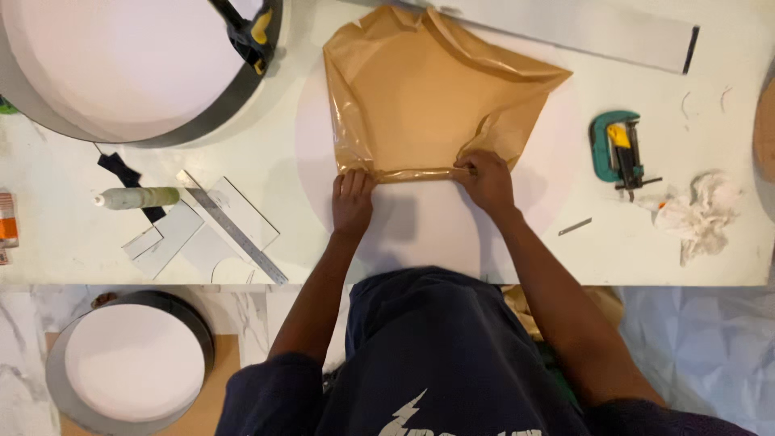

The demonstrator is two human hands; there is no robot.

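Observation:
A crumpled sheet of tan, glossy film (pixel 428 89) lies on a white round disc (pixel 420 222) on the white table (pixel 646 250). Its near edge is rolled into a thin tube. My left hand (pixel 352 202) pinches the left end of that rolled edge. My right hand (pixel 484 179) grips the right end, fingers curled over it. Both hands press the roll down against the disc.
A large round white panel with a dark rim (pixel 121 73) and a yellow-black clamp (pixel 252 36) sits far left. A glue bottle (pixel 137 198), a metal ruler (pixel 234 230) and white offcuts lie left. A teal C-clamp (pixel 617 149) and a crumpled rag (pixel 702 210) lie right. Another round panel (pixel 129 363) rests below.

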